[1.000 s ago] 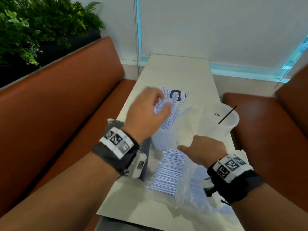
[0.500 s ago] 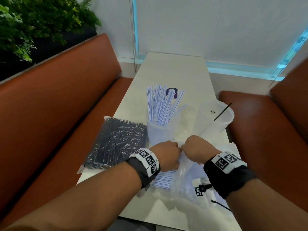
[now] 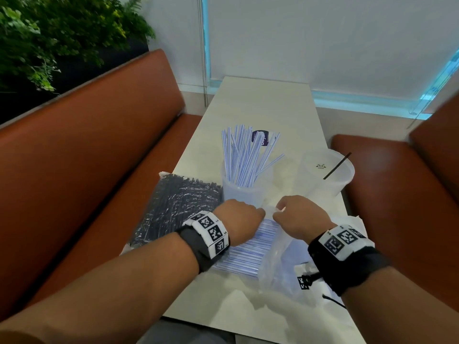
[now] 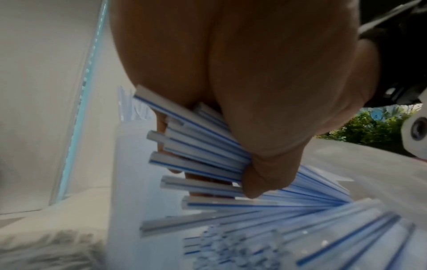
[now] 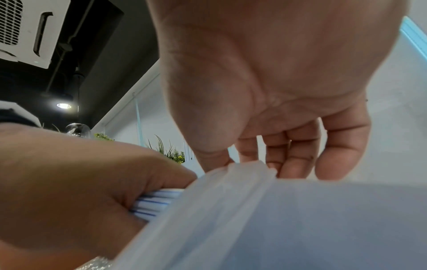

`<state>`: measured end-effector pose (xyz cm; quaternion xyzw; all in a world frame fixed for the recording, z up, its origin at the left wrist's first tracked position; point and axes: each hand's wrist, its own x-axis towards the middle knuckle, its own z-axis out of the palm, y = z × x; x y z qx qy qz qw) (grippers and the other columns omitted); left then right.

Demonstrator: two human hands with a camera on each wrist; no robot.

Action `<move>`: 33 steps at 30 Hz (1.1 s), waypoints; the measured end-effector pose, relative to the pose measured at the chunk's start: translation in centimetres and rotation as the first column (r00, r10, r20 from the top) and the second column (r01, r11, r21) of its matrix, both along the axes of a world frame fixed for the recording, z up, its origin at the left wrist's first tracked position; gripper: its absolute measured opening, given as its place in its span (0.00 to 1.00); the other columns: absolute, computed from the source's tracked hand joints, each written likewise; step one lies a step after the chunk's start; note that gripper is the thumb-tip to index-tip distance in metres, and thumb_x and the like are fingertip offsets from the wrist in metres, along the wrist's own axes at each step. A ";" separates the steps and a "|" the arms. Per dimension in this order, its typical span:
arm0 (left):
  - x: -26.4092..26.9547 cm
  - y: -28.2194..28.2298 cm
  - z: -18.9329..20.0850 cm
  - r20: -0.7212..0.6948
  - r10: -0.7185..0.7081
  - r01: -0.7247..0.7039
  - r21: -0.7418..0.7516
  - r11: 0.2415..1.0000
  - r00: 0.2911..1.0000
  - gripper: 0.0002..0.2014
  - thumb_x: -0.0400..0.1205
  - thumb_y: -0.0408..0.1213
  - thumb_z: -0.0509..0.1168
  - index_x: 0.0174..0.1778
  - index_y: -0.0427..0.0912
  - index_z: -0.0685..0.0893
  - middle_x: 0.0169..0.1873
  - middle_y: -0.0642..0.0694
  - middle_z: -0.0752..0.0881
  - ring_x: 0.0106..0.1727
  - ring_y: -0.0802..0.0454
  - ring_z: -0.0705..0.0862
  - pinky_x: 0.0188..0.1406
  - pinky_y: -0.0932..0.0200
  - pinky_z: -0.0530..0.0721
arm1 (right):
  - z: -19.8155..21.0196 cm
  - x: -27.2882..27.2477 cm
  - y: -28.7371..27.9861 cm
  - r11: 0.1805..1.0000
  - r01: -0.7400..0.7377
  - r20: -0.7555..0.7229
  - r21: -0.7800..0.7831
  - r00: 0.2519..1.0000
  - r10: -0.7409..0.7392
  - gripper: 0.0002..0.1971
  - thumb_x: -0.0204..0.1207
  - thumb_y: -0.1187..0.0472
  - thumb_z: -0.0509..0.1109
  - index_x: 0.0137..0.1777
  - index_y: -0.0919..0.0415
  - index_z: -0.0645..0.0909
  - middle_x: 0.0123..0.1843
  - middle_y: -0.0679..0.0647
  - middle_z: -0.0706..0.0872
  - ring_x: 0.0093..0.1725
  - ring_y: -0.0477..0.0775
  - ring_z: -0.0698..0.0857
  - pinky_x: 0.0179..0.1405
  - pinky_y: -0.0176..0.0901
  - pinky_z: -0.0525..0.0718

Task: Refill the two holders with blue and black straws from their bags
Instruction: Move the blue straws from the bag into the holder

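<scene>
My left hand (image 3: pixel 239 220) grips a bunch of blue-striped straws (image 4: pixel 203 151) at the mouth of their clear bag (image 3: pixel 278 264); the rest of the bag's straws (image 3: pixel 246 249) lie flat on the table. My right hand (image 3: pixel 298 217) pinches the upper lip of that bag (image 5: pixel 249 169) and holds it up. Just beyond the hands stands a clear holder (image 3: pixel 244 192) with several blue straws (image 3: pixel 244 155) in it. A second clear holder (image 3: pixel 327 172) at the right has one black straw (image 3: pixel 336 166). A bag of black straws (image 3: pixel 176 209) lies at the left.
The narrow pale table (image 3: pixel 263 105) runs away from me between two brown benches (image 3: pixel 87 155) (image 3: pixel 387 175). A dark round sticker (image 3: pixel 260 138) lies behind the blue straws. Plants (image 3: pixel 49 33) stand behind the left bench.
My left hand came down from the blue-straw holder to the bag's mouth and closed on a bunch of straws. The right hand stayed on the bag's lip.
</scene>
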<state>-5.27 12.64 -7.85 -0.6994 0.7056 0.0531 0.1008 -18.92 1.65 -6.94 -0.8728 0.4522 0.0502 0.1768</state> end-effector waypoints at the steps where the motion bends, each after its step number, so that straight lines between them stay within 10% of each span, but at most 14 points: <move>1: 0.7 0.4 0.3 0.007 0.006 -0.006 -0.012 1.000 1.000 0.04 0.84 0.35 0.61 0.52 0.44 0.72 0.35 0.48 0.77 0.32 0.46 0.78 0.33 0.51 0.75 | -0.2 0.0 -0.1 1.000 0.004 0.014 0.010 1.000 -0.004 0.09 0.78 0.49 0.64 0.54 0.48 0.81 0.49 0.44 0.79 0.50 0.52 0.82 0.41 0.45 0.75; 9: 6.9 4.2 -0.1 -0.016 0.056 -0.056 -0.056 0.997 0.998 0.14 0.83 0.40 0.64 0.64 0.45 0.79 0.54 0.45 0.81 0.55 0.45 0.82 0.50 0.49 0.82 | -1.7 -0.5 -0.5 0.995 0.013 0.147 0.102 0.989 -0.028 0.13 0.81 0.53 0.62 0.63 0.41 0.80 0.56 0.49 0.82 0.55 0.53 0.81 0.55 0.49 0.79; 19: 13.1 8.4 -1.0 -0.093 0.206 -0.212 -0.064 0.975 0.974 0.06 0.82 0.44 0.65 0.50 0.56 0.73 0.42 0.58 0.78 0.47 0.51 0.84 0.43 0.53 0.71 | -2.2 -0.7 -0.7 0.997 0.001 0.172 0.082 0.985 -0.015 0.18 0.87 0.50 0.54 0.63 0.51 0.84 0.62 0.51 0.85 0.57 0.55 0.81 0.60 0.48 0.78; 21: 13.1 8.6 -1.0 -0.129 0.212 -0.227 -0.114 0.967 0.969 0.06 0.82 0.44 0.66 0.52 0.54 0.76 0.44 0.56 0.81 0.47 0.49 0.85 0.42 0.53 0.74 | -1.5 -0.6 -0.4 0.990 0.081 0.433 0.116 0.893 -0.124 0.27 0.87 0.40 0.49 0.61 0.53 0.87 0.60 0.52 0.87 0.60 0.55 0.82 0.63 0.50 0.76; 25: 10.9 7.0 -0.7 -0.209 0.146 -0.194 -0.233 0.953 0.967 0.09 0.82 0.43 0.68 0.55 0.51 0.78 0.49 0.50 0.85 0.47 0.46 0.84 0.42 0.51 0.80 | 0.5 0.5 0.8 0.907 0.067 0.809 0.415 0.429 -0.402 0.29 0.79 0.31 0.52 0.56 0.46 0.89 0.54 0.48 0.91 0.57 0.50 0.87 0.62 0.51 0.81; 28: 8.9 4.9 -0.2 -0.193 0.104 -0.155 -0.276 0.948 0.976 0.11 0.83 0.45 0.65 0.60 0.50 0.77 0.51 0.49 0.85 0.48 0.46 0.85 0.40 0.52 0.81 | 1.8 1.1 0.9 0.851 -0.060 0.777 0.521 0.447 -0.444 0.25 0.82 0.38 0.60 0.47 0.54 0.93 0.47 0.54 0.94 0.49 0.51 0.91 0.51 0.50 0.82; 31: 8.0 3.5 0.6 -0.180 0.119 -0.171 -0.311 0.935 0.976 0.13 0.83 0.44 0.64 0.62 0.49 0.76 0.50 0.48 0.86 0.48 0.44 0.86 0.40 0.52 0.81 | 2.6 0.3 -0.2 0.838 -0.014 0.812 0.546 0.254 -0.525 0.21 0.87 0.49 0.60 0.46 0.57 0.92 0.47 0.56 0.94 0.51 0.55 0.91 0.58 0.56 0.84; 33: 7.0 2.6 1.1 -0.167 0.102 -0.156 -0.347 0.925 0.981 0.13 0.82 0.44 0.64 0.62 0.49 0.76 0.49 0.48 0.85 0.46 0.44 0.85 0.39 0.52 0.82 | 2.8 0.2 -0.3 0.845 -0.022 0.788 0.535 0.374 -0.489 0.21 0.88 0.52 0.59 0.46 0.57 0.93 0.48 0.53 0.94 0.61 0.57 0.89 0.66 0.56 0.82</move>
